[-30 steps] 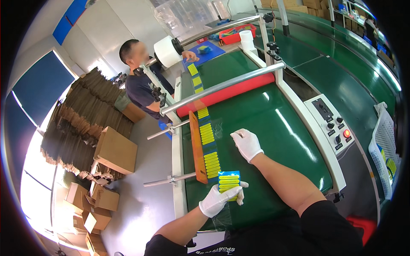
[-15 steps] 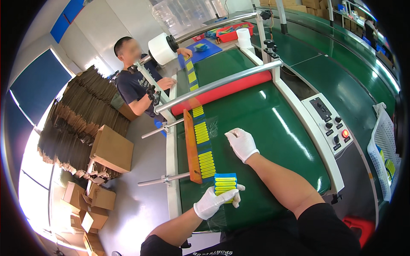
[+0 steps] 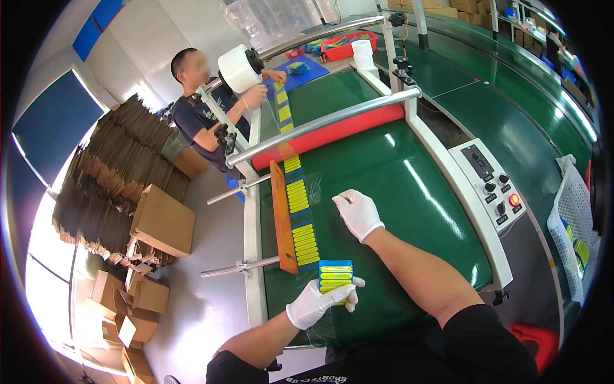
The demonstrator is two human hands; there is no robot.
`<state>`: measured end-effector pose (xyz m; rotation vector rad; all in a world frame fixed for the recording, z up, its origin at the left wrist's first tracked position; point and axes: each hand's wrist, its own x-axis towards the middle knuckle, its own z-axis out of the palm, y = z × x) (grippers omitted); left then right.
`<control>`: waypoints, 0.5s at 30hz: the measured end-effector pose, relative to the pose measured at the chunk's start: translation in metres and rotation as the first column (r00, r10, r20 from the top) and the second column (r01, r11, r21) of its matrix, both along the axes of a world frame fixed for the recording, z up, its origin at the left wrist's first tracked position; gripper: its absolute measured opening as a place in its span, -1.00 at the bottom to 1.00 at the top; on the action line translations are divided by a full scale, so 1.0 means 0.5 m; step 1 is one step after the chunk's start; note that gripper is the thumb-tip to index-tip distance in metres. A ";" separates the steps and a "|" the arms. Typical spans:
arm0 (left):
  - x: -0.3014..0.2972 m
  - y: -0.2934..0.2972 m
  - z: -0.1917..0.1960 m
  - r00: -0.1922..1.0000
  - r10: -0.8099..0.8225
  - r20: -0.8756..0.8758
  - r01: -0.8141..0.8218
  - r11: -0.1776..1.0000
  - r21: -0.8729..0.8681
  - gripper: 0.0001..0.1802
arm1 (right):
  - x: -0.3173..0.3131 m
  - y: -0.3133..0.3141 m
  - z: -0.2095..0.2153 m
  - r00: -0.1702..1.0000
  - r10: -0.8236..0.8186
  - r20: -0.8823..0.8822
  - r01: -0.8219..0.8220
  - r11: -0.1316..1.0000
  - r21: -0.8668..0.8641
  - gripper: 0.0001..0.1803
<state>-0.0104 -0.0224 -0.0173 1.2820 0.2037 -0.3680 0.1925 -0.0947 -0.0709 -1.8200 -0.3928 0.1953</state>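
In my white-gloved left hand (image 3: 307, 308), fingers closed round it, is a blue card pack with a row of yellow strips (image 3: 336, 276), near the belt's front left. My white-gloved right hand (image 3: 358, 214) hangs above the green conveyor belt (image 3: 396, 256), fingers curled and fingertips together. Whatever it may hold is hidden. Similar packs (image 3: 298, 195) lie end to end on the belt, along an orange guide bar (image 3: 283, 221), and run under the red roller (image 3: 339, 131). Crinkled clear film (image 3: 313, 190) shows beside the row.
Beyond the roller a co-worker (image 3: 211, 115) handles the strip of packs. A white film roll (image 3: 240, 69) is mounted above. A control panel (image 3: 491, 182) sits at right, beside a white basket (image 3: 569, 224). Cardboard stacks (image 3: 115, 185) stand at left; a red tray (image 3: 348, 46) is at the back.
The co-worker's nearer hand has risen from the frame's side toward the strip. My view has shifted slightly. My two hands keep nearly the same pose, the left still gripping the pack.
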 end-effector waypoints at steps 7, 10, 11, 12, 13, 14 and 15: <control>0.001 0.003 -0.003 1.000 -0.024 0.004 0.024 1.000 -0.009 -0.64 | 0.002 0.001 -0.007 1.000 -0.004 0.006 0.004 1.000 -0.016 -0.68; -0.001 0.003 0.001 1.000 -0.024 0.003 0.024 1.000 -0.004 -0.56 | -0.002 0.000 0.002 1.000 0.006 -0.008 -0.006 1.000 -0.014 -0.68; 0.000 0.002 0.003 1.000 -0.031 -0.003 0.031 1.000 -0.003 -0.52 | -0.002 0.000 0.001 1.000 0.005 -0.008 -0.005 1.000 -0.015 -0.68; 0.000 0.002 0.003 1.000 -0.031 -0.003 0.031 1.000 -0.003 -0.52 | -0.001 0.000 -0.002 1.000 0.001 -0.007 -0.001 1.000 -0.008 -0.68; 0.000 0.002 0.003 1.000 -0.030 -0.001 0.030 1.000 0.001 -0.51 | -0.001 0.000 -0.004 1.000 -0.004 -0.006 0.004 1.000 -0.002 -0.68; 0.000 0.001 0.003 1.000 -0.028 0.000 0.028 1.000 0.005 -0.50 | -0.001 0.001 -0.006 1.000 -0.004 -0.006 0.004 1.000 -0.002 -0.68; 0.000 0.001 0.003 1.000 -0.029 0.000 0.029 1.000 0.005 -0.50 | 0.000 0.002 -0.007 1.000 0.002 0.003 -0.002 1.000 -0.004 -0.68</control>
